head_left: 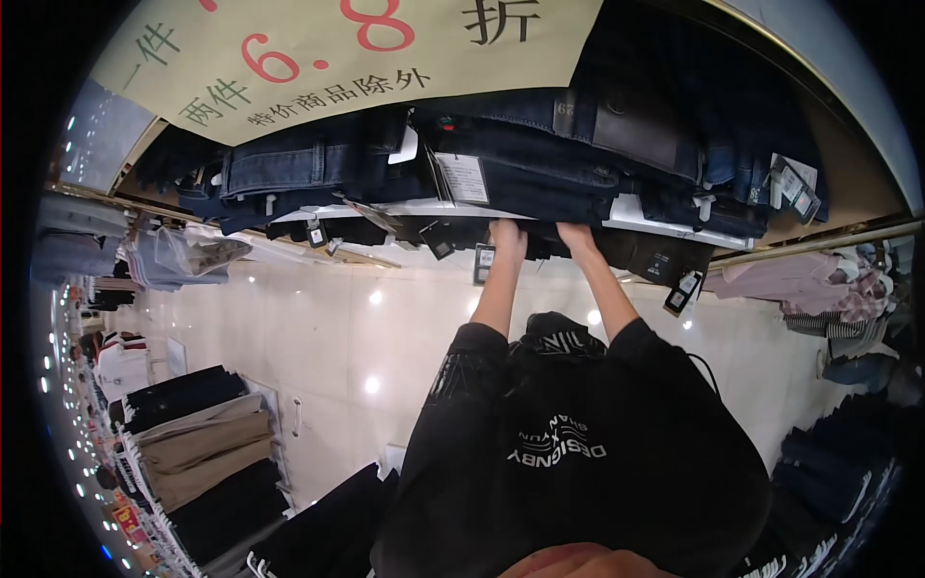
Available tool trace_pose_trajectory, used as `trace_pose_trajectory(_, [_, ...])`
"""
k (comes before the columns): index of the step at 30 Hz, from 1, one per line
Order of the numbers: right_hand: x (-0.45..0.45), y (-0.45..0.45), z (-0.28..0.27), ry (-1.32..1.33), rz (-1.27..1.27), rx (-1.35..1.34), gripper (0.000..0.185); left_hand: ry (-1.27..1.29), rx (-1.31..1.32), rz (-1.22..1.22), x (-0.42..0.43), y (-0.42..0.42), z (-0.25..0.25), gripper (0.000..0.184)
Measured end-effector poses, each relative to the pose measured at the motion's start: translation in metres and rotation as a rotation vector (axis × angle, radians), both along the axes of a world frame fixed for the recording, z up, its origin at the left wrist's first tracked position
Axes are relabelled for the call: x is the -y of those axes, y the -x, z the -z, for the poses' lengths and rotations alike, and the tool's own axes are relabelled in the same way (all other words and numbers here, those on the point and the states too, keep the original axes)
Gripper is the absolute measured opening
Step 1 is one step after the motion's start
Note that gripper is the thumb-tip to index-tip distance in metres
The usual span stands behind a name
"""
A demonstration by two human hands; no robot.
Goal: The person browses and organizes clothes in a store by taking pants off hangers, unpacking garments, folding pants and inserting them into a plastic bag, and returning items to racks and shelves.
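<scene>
Both my arms reach forward to a lower shelf stacked with folded black trousers (626, 252). My left hand (508, 236) touches the dark cloth just under the upper shelf's white edge, beside a hanging price tag (483, 263). A short way to its right, my right hand (575, 237) is at the same stack. The fingers of both hands are hidden by the shelf edge and dark cloth, so I cannot make out their grip. Directly above lie folded dark blue jeans (530, 164) with a white label (462, 178).
A yellow paper sign (337, 67) hangs over the upper shelf. Trousers on hangers (207, 438) stand at the lower left, more dark ones (829, 453) at the lower right. Folded shirts (819, 289) lie at the right. Shiny tiled floor (356, 328) stretches behind my arms.
</scene>
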State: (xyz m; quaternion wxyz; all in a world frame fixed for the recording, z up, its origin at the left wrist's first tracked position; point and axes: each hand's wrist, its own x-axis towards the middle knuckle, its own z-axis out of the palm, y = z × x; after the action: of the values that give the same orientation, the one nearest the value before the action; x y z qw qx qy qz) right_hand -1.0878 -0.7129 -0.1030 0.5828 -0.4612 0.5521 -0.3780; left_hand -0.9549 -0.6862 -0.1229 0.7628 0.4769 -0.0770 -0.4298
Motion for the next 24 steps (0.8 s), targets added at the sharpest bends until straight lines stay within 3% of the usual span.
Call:
trace_pose_trajectory(1, [-0.016,0.002,-0.03,-0.087,-0.03,0.054,0.068,0.046,-0.126,-0.068,0.0,0.003,0.006,0.027])
trace_pose_trajectory(2, [-0.033,0.004,-0.061,-0.176,-0.058,0.103,0.072,0.003,-0.005,-0.015,-0.007,0.003,0.002,0.031])
trace_pose_trajectory(5, [-0.021,0.005,-0.032,-0.127,-0.06,0.013,0.051,-0.252,-0.034,0.136,-0.022,-0.001,-0.015,0.032])
trace_pose_trajectory(6, [-0.013,0.004,-0.022,-0.08,-0.053,0.063,0.031,-0.376,0.009,0.136,-0.022,-0.005,-0.023,0.037])
trace_pose_trajectory(9, [0.016,-0.007,0.029,-0.196,0.249,0.296,0.037,-0.238,-0.047,0.362,-0.026,-0.026,-0.031,0.04])
trace_pose_trajectory(10, [0.019,0.002,0.027,-0.152,0.05,0.128,0.041,-0.242,-0.005,0.428,-0.028,-0.03,-0.035,0.039])
trace_pose_trajectory(15, [-0.041,0.004,0.035,0.652,0.143,-0.4,0.05,-0.233,0.083,0.578,-0.088,-0.03,-0.019,0.038])
trace_pose_trajectory(17, [-0.087,0.003,0.007,0.648,0.193,-0.385,0.045,-0.21,0.058,0.612,-0.133,-0.025,-0.01,0.041])
trace_pose_trajectory(18, [-0.111,0.002,-0.015,0.461,0.198,-0.246,0.04,-0.259,0.047,0.638,-0.158,-0.022,-0.013,0.042])
trace_pose_trajectory(21, [-0.149,0.003,-0.014,0.32,-0.003,-0.462,0.025,-0.356,0.078,0.694,-0.241,-0.026,0.01,0.046])
trace_pose_trajectory(24, [-0.167,-0.01,0.009,-0.114,-0.606,-0.301,0.017,-0.548,0.092,0.648,-0.323,-0.04,0.002,0.042])
